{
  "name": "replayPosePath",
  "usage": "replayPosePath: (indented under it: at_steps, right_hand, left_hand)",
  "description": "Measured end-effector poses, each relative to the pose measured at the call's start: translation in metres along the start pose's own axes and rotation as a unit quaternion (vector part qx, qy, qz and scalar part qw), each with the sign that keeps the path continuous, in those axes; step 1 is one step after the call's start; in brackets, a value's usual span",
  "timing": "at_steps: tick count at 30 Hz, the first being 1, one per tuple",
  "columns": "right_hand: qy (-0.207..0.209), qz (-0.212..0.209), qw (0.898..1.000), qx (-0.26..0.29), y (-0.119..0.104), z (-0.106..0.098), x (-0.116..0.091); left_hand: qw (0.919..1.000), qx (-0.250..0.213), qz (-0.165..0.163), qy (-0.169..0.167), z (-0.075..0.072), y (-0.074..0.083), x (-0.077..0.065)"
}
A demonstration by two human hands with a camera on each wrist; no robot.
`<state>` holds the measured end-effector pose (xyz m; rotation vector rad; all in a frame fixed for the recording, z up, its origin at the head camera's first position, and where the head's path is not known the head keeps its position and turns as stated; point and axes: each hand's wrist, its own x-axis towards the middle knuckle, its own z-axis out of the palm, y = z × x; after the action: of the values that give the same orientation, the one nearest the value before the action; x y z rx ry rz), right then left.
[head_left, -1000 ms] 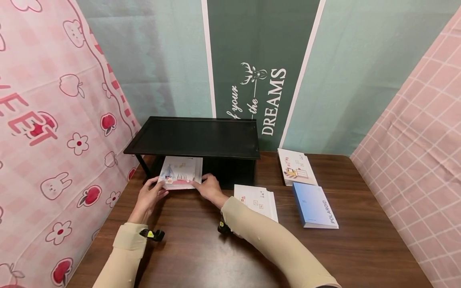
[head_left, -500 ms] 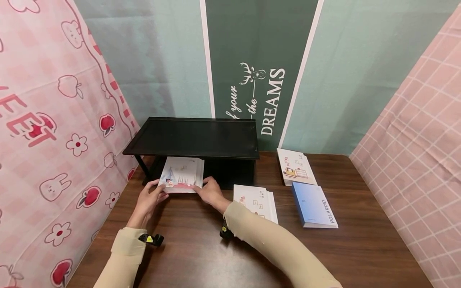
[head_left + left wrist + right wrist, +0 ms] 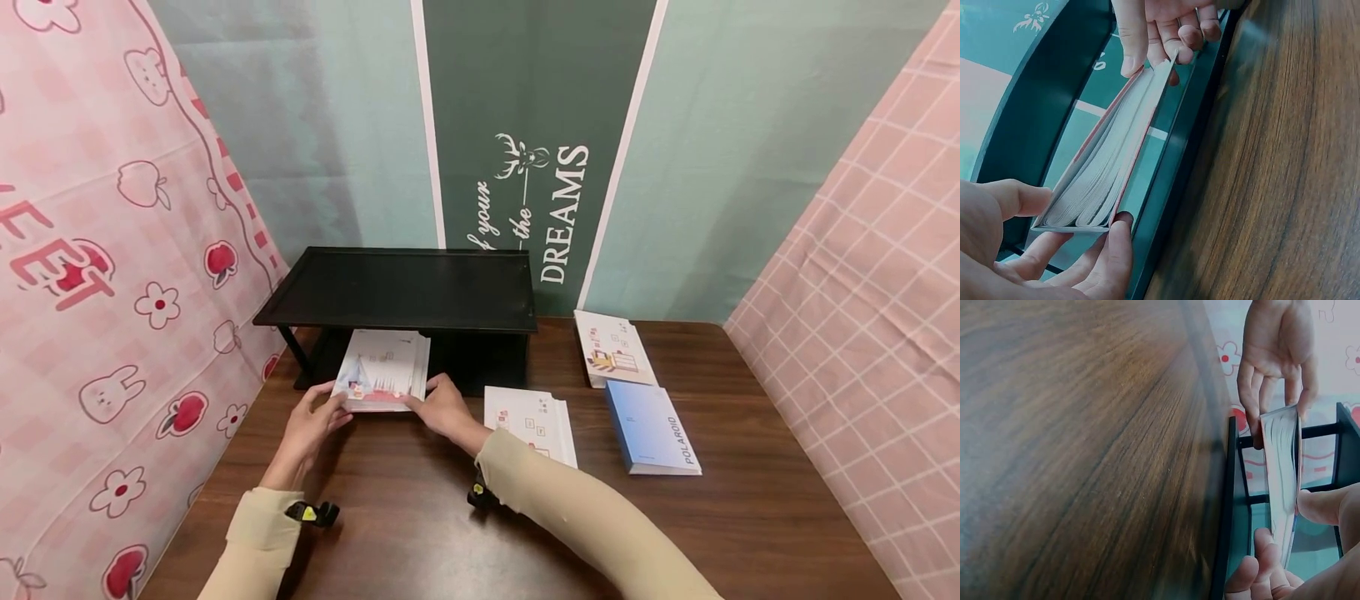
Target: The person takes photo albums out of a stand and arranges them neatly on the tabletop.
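Observation:
A white photo album with a printed scene on its cover lies between both hands at the front of the black two-tier shelf. Its far end reaches the upper tier's front edge. My left hand pinches the near left corner, thumb on the cover and fingers beneath. On the other side, my right hand grips the near right corner the same way. The left wrist view shows the album's page edges between the two covers, spread a little. In the right wrist view, both hands hold the album above the lower tier.
Right of the shelf, another white album lies partly behind the right sleeve. Farther right are a blue album marked POLAROID and a white one behind it. Printed cloths hang around the brown wooden table.
Both hands have drawn the album a short way toward me and slightly right, keeping their grip on it. The other albums stay in place.

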<state>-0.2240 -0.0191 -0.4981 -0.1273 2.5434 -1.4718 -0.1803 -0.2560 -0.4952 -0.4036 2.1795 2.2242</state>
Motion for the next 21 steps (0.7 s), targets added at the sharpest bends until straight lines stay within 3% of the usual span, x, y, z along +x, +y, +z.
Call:
replayPosePath:
  at_steps: [12,21]
  right_hand:
    - [-0.013,-0.034,0.999,0.007,0.011,-0.011,-0.014]
    - [-0.033,-0.026,0.999,0.009,0.013,-0.013,-0.029]
  left_hand:
    - [0.9997,-0.022,0.008,-0.007,0.006,-0.004,-0.014]
    - [0.9999,0.006,0.011,-0.006,0.004,-0.003,-0.029]
